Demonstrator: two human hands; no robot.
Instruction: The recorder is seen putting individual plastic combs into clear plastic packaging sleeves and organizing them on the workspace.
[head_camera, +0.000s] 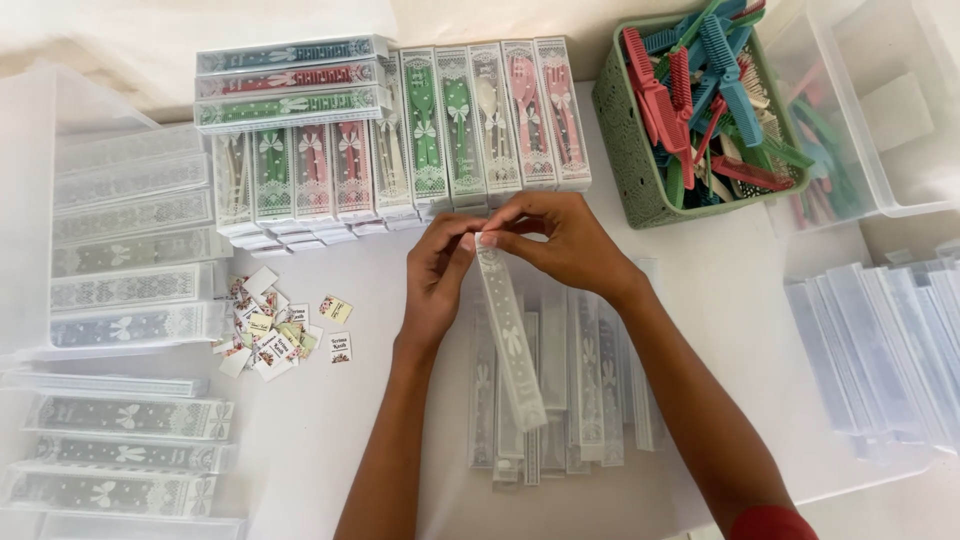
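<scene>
Bright, even daylight — whites washed out, soft faint shadows, edges slightly blurred

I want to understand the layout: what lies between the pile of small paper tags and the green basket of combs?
In the head view, both hands, left hand and right hand, holding a clear patterned box, with bare white table beyond.

A single head-worn camera looks almost straight down from close above the white table (330, 440), facing away from the person. Both forearms enter from the bottom edge, and the green basket of combs (640, 160) sits top right.
</scene>
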